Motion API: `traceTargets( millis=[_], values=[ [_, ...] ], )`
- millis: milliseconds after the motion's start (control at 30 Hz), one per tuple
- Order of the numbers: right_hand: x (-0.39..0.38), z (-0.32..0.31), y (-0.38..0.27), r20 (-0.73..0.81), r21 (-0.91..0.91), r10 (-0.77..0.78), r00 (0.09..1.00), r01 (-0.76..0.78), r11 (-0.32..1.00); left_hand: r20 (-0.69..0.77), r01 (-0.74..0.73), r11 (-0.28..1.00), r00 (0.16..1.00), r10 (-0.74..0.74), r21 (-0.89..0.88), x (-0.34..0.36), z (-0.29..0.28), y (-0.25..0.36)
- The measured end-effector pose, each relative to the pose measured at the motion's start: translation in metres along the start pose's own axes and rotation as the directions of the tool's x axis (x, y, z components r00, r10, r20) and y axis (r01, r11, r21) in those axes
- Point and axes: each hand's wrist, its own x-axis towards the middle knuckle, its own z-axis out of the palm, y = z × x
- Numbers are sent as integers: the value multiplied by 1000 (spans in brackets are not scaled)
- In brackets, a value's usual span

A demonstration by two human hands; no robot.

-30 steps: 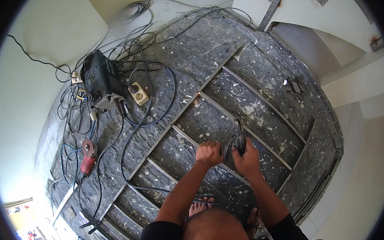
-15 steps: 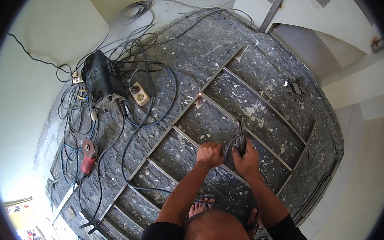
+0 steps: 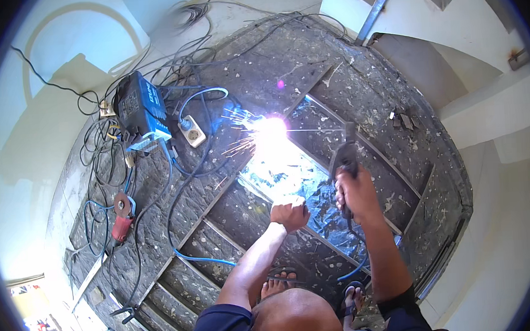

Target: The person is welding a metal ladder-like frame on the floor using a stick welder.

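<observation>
My right hand (image 3: 357,192) grips a dark electrode holder (image 3: 343,154), with a thin rod (image 3: 317,129) reaching left into a dazzling arc (image 3: 272,130) and spray of sparks. The arc sits on a bar junction of a ladder-like steel frame (image 3: 374,151) lying on a paint-spotted dark sheet (image 3: 252,57); glare hides the joint. My left hand (image 3: 289,215) is closed on one of the frame's crossbars below the arc.
A welding machine (image 3: 140,109), power strip (image 3: 192,131), tangled cables (image 3: 98,160) and red angle grinder (image 3: 121,227) lie to the left. Small metal offcuts (image 3: 405,120) sit at right, below white stepped structures (image 3: 469,25). My bare head and feet show at the bottom.
My right hand has risen and moved right with the holder, tilting it over. A bright arc and sparks have appeared at the junction, lighting the surroundings blue-white. My left hand stays put.
</observation>
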Motion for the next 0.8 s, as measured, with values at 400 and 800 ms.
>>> traceTargets(
  millis=[400,800],
  values=[
    [-45,17,31,40,-502,-377,925,345,793,-9,-7,999,1000,8,31,0,-7,2],
    [-38,26,66,61,-466,-331,942,320,825,2,-29,999,1000,29,15,0,-15,3]
  ],
)
